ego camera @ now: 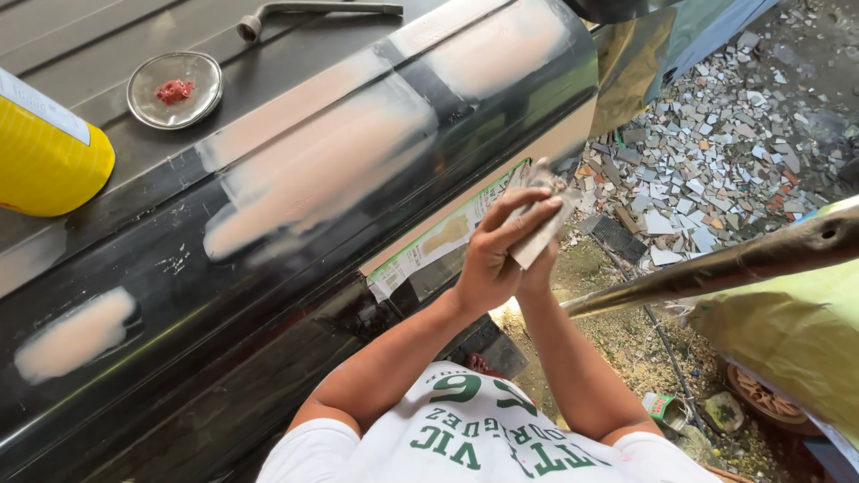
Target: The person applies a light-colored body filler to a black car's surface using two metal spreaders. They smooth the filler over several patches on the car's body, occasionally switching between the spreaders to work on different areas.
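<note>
A glossy black vehicle body panel (268,295) carries everything, its ribbed flat top running to the upper left corner and bearing pale, perhaps putty, patches (322,165) along its rounded edge. On top lie a yellow can (45,161) at the left edge, a small metal dish (174,89) with red paste (174,90), and an L-shaped wrench (313,11) at the far edge.

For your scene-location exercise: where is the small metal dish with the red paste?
In the head view, the metal dish sits upper left on the black panel, between the yellow can and the wrench.
</note>
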